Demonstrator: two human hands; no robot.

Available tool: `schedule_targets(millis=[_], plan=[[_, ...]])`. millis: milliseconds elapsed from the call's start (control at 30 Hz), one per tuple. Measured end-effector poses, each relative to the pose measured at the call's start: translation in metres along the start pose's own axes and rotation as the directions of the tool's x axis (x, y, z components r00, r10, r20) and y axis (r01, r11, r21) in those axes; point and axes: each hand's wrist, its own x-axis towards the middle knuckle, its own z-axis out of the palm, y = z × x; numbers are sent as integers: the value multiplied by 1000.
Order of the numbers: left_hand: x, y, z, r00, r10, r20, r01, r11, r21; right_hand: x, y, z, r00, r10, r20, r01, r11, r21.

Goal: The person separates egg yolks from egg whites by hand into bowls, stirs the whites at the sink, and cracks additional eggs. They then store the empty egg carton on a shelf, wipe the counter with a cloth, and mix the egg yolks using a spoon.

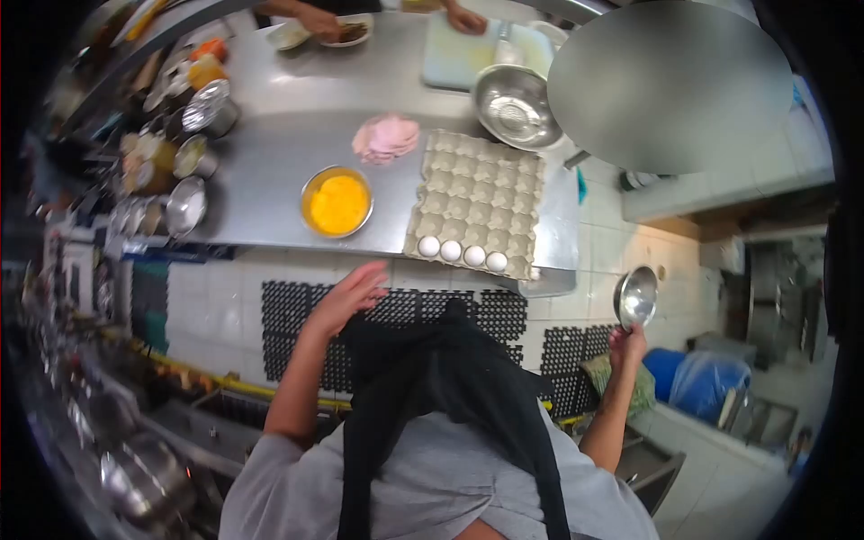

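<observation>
My right hand [627,346] grips a small metal bowl [637,297] by its rim, out to the right past the table's end. The bowl is tilted and I see nothing inside it. My left hand [354,292] is open, fingers stretched out, in the air just before the table's front edge. Nearest to it on the steel table stands a metal bowl [309,221] with bright yellow-orange egg [338,203] in it. To the right lies a grey cardboard egg tray [477,193], with several white eggs [451,251] in its front row.
A crumpled pink thing [386,138] lies mid-table. Behind the tray are a large metal bowl [516,106] and a cutting board [447,59]. Another person's hands [319,22] work at the far side. Metal containers [186,205] line the left end. Black mats [297,337] cover the floor.
</observation>
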Motion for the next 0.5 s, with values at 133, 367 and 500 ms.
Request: schedule_targets(millis=[133,367,500], plan=[[60,3,73,943,-2,-332,-41,992,-120,29,-7,-17,997,-2,76,1,1000,12],[97,-2,122,805,-143,-576,-77,937,-340,52,7,-43,989,59,137,-56,998,-24],[96,-45,133,516,438,-736,-109,886,451,6,-10,12,941,141,307,-67,969,-239]])
